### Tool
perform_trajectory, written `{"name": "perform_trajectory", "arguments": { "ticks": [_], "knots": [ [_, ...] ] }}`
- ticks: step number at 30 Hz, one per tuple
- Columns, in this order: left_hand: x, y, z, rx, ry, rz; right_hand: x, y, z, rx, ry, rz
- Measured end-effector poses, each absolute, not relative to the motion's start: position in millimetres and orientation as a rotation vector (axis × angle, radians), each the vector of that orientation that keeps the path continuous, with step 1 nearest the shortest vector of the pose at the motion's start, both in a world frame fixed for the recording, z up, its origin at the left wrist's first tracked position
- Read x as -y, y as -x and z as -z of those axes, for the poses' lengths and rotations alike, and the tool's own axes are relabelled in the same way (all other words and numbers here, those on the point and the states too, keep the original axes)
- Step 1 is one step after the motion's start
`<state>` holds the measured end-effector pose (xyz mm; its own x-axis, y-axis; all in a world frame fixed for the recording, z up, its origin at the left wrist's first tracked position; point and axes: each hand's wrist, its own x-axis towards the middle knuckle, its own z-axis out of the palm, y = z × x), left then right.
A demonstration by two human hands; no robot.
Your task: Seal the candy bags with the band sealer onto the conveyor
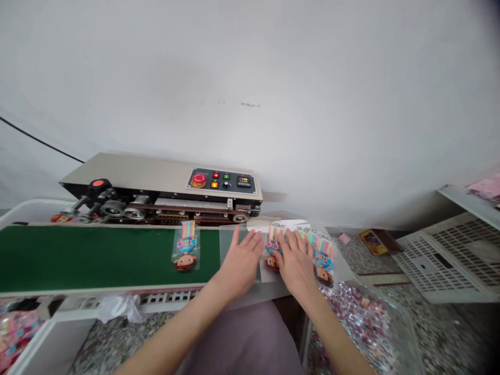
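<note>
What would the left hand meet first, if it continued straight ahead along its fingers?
The left hand would probably first meet the machine at its right end, near the small wheel; depth is unclear here.

You work in soft, even, moderate light; its source cannot be told. The pale wall (312, 114) reads greyish, with a faint shadow at the three-o'clock end of the machine (144, 174). Glints speckle the clear bag (363, 325) between four and five o'clock. Your right hand (296, 260) looks slightly soft; print on the packets (325, 260) beneath it blurs. The crate (449, 255) past three o'clock appears stretched; the two-o'clock corner darkens.
</note>
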<state>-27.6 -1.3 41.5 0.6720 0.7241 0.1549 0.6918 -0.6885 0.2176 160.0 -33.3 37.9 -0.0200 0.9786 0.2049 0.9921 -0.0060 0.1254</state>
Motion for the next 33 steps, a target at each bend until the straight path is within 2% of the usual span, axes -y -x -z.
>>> {"name": "perform_trajectory", "arguments": {
  "ticks": [3,8,12,17,25,29,33],
  "knots": [
    [-3.2,1.9,-28.8,-1.036,-2.777,-0.394,28.9,-165.0,-35.9,2.183,2.18,0.364],
    [0.0,-3.1,-15.7,-1.172,-2.829,-0.375,30.0,-172.2,-37.4,2.131,2.168,0.39],
    [5.0,1.0,-27.4,-1.205,-2.815,-0.289,19.8,-165.5,-39.7,2.152,1.938,0.202],
    [6.3,-5.3,-26.2,-1.074,-2.803,-0.263,-20.8,-157.6,-42.2,2.086,1.899,-0.136],
    [10.3,-9.6,0.0,-1.169,-2.842,-0.376,-44.3,-167.5,-53.8,2.122,1.933,-0.241],
    [10.8,-5.4,-2.6,-1.261,-2.813,-0.414,-7.0,-185.8,-60.5,2.04,2.052,0.052],
    [11.3,2.1,-3.6,-1.351,-2.779,-0.436,30.5,-198.6,-42.7,2.003,2.259,0.42]
  ]
}}
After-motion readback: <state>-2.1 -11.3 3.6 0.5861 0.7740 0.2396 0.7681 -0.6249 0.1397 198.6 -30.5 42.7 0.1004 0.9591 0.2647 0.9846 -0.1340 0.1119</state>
